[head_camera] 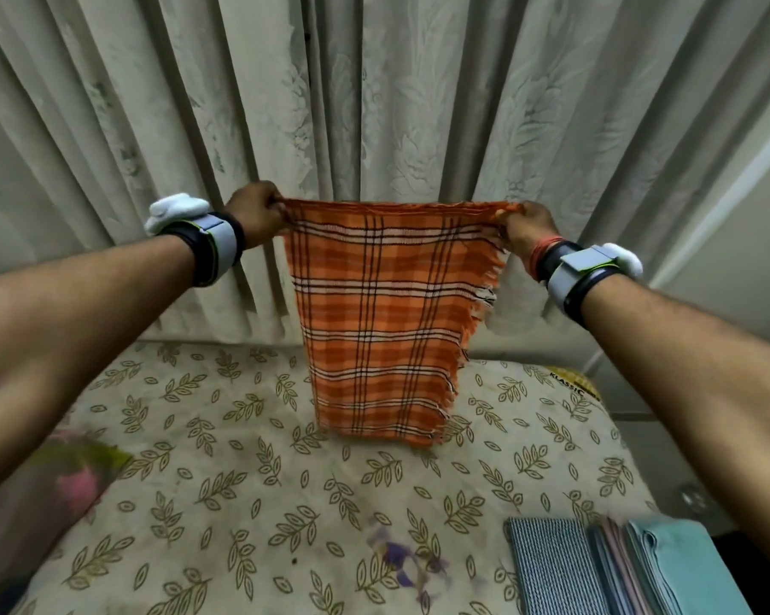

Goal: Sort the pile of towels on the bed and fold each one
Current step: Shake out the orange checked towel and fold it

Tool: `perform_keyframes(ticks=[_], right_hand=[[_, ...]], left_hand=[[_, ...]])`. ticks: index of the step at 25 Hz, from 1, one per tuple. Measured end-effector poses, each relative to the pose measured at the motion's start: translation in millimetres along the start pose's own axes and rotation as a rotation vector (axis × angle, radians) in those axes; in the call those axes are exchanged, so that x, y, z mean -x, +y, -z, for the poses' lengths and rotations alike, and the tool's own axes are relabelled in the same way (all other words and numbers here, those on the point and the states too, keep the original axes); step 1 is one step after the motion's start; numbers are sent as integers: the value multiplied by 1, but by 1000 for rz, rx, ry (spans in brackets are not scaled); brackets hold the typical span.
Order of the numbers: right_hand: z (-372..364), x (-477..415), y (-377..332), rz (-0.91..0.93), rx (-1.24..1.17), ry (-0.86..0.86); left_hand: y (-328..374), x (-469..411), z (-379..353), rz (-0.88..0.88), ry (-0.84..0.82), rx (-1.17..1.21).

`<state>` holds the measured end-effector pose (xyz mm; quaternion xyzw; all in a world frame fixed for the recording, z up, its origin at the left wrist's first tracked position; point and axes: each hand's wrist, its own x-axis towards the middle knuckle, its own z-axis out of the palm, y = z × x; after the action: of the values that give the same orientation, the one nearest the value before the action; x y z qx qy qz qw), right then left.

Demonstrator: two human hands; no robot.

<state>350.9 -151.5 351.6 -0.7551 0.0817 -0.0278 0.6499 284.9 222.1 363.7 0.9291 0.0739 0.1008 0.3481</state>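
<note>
Left hand (259, 211) and right hand (527, 229) each pinch a corner of one orange towel (374, 312).

Both forearms are bare and reach forward and up, closing in on the orange checked towel (374, 312) from either side. The left hand (259, 213) is at the towel's upper left corner, with its fingers curled and pinching the top edge. The right hand (525, 228) is at the towel's upper right corner, its fingers likewise curled round the bunched edge (it sits a little lower than the left). The hands are well apart, one at each end of the towel's top edge. The left wrist strap (210, 246), dark with a grey and white device, lies just left of the towel. The matching right wrist strap (580, 277) lies just right of it.
</note>
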Motion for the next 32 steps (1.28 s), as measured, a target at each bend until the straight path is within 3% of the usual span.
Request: perform_keyframes(ticks=[5, 8, 13, 17, 21, 25, 29, 32], right_hand=[[4, -8, -28, 112, -115, 44], [13, 7, -28, 139, -129, 34], [21, 62, 16, 51, -49, -13], [37, 134, 106, -64, 157, -83], [52, 215, 203, -293, 212, -259], [59, 271, 288, -556, 372, -464], [69, 329, 345, -790, 499, -742], [74, 358, 365, -921, 520, -824]], left_hand=[[9, -12, 15, -19, 89, 186], [12, 9, 20, -62, 128, 168], [-21, 73, 8, -14, 11, 166], [-62, 158, -18, 33, -225, 139], [-120, 240, -59, 92, -542, -63], [-177, 310, -100, 165, -753, -174], [-216, 383, -129, 271, -989, -208], [-231, 422, -143, 403, -1122, -150]])
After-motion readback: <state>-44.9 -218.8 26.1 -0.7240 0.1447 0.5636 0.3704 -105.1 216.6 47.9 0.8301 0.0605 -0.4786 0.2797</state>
